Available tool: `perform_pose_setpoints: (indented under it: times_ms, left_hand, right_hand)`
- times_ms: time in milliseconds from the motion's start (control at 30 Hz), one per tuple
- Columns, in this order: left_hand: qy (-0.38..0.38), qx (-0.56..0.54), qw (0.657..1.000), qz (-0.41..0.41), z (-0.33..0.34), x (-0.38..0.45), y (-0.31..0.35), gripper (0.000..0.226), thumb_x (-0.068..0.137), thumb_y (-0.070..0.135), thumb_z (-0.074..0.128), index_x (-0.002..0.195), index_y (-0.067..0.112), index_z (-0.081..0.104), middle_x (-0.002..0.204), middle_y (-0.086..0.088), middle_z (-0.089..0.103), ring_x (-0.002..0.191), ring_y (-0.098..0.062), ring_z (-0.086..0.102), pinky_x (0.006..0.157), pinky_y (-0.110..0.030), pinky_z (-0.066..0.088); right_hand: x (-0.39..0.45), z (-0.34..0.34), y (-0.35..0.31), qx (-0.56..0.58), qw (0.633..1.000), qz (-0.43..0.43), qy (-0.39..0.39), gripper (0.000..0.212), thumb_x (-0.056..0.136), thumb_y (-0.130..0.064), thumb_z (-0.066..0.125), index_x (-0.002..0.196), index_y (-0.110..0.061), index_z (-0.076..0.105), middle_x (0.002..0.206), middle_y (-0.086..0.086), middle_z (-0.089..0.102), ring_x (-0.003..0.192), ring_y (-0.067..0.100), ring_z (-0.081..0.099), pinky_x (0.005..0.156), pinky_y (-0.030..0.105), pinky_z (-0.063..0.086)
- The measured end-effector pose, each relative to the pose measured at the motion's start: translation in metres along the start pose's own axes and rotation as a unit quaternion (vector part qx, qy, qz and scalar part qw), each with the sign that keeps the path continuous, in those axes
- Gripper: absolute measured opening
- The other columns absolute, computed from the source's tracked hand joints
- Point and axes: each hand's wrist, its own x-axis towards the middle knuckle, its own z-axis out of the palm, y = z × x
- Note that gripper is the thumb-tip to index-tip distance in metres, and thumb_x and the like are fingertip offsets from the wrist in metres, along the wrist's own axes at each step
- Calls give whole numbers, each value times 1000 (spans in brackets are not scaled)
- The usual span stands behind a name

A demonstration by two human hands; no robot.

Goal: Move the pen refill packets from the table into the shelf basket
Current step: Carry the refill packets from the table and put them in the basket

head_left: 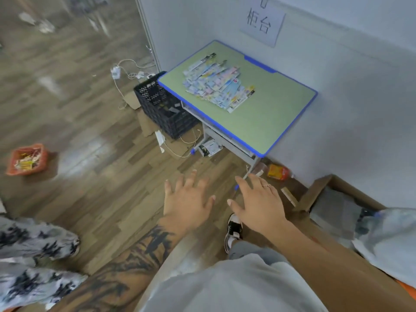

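Left hand (pixel 188 204) and right hand (pixel 258 204) reach forward — fingers spread, holding nothing. Packets (pixel 217 85) lie heaped on the tabletop (pixel 270 122).

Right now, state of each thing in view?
Left hand: open, fingers spread, holding nothing.
Right hand: open, holding nothing.
Packets: heaped on the table, untouched.
Black crate: on the floor beside the table.
Orange basket: on the floor, holds packets.
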Motion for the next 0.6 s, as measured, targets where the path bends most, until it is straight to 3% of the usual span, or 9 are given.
perform_pose_setpoints:
  times_ms: [167,367,600]
  left_hand:
    - [3,21,1000,-20,-33,76,14,64,100,66,34,158,39,25,170,-4,19,154,-31,23,122,-65,13]
    - [2,22,999,-38,-61,152,28,62,100,66,36,157,42,26,168,0,24,154,-28,23,122,-65,12]
    - [-12,14,999,-27,-80,225,32,67,98,69,39,158,43,24,169,-1,23,155,-29,24,122,-65,12]
  right_hand:
    - [75,-31,31,6,1000,-14,-2,74,98,-69,40,159,-30,29,167,10,28,151,34,34,122,48,28]
    - [149,-51,68,10,1000,-16,-6,72,95,-68,49,152,-26,42,158,15,41,141,40,45,113,52,37]
    - [216,-62,85,15,999,7,-40,73,99,-67,41,159,-28,27,165,12,28,147,37,35,118,48,30]
